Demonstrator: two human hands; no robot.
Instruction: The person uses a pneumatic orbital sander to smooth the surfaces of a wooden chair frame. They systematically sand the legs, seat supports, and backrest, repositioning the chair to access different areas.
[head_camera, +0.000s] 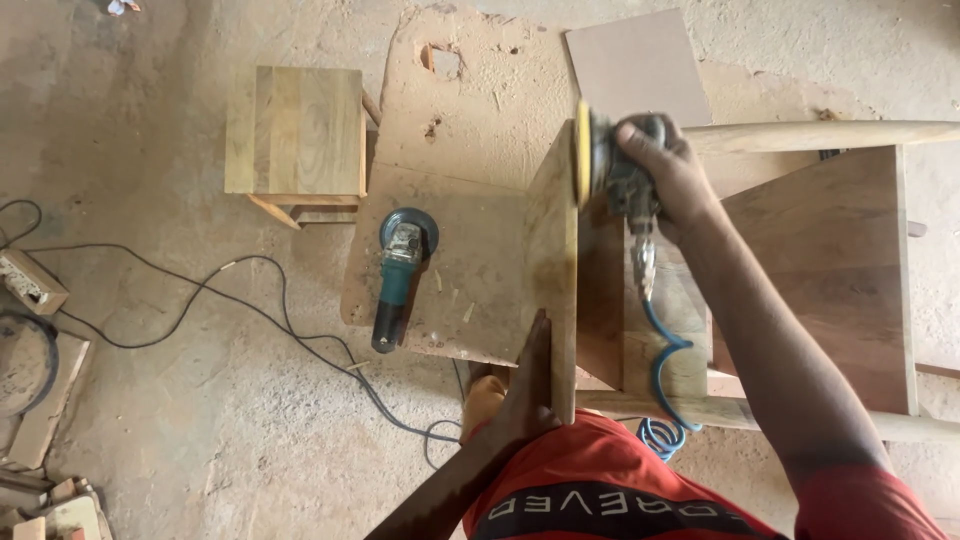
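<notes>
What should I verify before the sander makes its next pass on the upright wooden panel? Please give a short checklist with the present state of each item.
1. Right hand grips the sander firmly: ok, fingers wrap its body.
2. Yellow pad lies flat against the wooden panel: cannot tell, seen edge-on.
3. Left hand steadies the panel away from the pad: ok, it rests at the near end, far from the pad.
4. Blue air hose is free of the work: ok, it hangs in coils on the sander's side of the panel, below the tool.
5. Angle grinder is out of the way: ok, it lies on the flat board, apart from both hands.
6. Black cable is clear of the feet: cannot tell.
</notes>
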